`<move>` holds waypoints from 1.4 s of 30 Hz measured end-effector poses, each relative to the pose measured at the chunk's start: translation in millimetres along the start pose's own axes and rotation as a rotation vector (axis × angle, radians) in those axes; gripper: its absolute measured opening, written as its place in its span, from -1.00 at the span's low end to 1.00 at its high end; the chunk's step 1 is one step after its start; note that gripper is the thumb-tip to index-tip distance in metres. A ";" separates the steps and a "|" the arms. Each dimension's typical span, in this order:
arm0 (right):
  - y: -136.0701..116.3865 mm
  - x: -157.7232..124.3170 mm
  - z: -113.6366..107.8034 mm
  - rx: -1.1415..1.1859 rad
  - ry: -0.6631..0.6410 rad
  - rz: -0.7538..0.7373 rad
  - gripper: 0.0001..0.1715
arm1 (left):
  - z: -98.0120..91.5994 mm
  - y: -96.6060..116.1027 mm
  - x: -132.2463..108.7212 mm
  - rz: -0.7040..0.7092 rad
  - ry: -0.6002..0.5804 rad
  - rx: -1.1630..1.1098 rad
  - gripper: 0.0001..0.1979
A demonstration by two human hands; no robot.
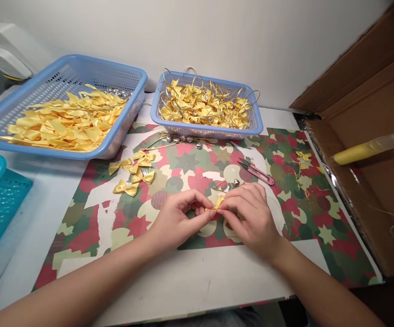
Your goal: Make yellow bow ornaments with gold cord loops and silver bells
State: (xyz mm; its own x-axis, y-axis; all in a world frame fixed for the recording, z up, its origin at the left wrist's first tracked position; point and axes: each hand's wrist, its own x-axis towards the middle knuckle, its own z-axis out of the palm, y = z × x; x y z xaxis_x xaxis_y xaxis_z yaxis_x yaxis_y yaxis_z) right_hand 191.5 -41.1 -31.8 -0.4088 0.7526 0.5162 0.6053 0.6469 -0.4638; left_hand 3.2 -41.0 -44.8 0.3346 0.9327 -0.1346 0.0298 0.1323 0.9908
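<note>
A small yellow bow (pixel 219 202) is pinched between both hands over the middle of the patterned sheet (pixel 179 181). My left hand (pixel 186 215) grips its left side with thumb and forefinger. On the right side, the fingertips of my right hand (pixel 247 213) are closed on the same bow. Just beyond my right hand lie a silver bell (pixel 236 182) and pink-handled thread snips (pixel 257 172). Several yellow bows (pixel 125 187) rest to the left of my left hand. Farther back, silver bells (pixel 183 139) lie beside thin gold cords.
A large blue basket (pixel 122 131) of yellow bows stands at the back left, a smaller blue basket (pixel 206 129) of corded bows at the back centre. Teal baskets (pixel 9 195) sit at the left edge. At right, a cardboard box (pixel 370 204) carries a yellow tube (pixel 363 150).
</note>
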 end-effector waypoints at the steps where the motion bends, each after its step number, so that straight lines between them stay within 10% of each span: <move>1: -0.1 -0.1 -0.1 -0.004 0.004 -0.004 -0.86 | 0.1 0.1 0.2 0.001 0.002 0.005 -0.86; 32: 1.0 -1.9 0.9 0.017 -0.041 -0.037 -0.87 | -0.1 -0.8 1.6 -0.051 0.000 -0.157 -0.88; 42: 0.7 -0.1 -1.5 0.108 0.007 0.000 -0.83 | 0.3 -2.9 -1.4 0.139 0.030 0.028 -0.98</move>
State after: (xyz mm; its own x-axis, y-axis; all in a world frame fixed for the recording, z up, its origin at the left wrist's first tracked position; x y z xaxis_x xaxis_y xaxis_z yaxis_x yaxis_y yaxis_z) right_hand 193.0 -40.9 -31.1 -0.4034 0.7520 0.5213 0.5283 0.6566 -0.5383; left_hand 3.0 -42.8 -47.5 0.3087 0.9511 0.0037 0.0113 -0.0075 0.9999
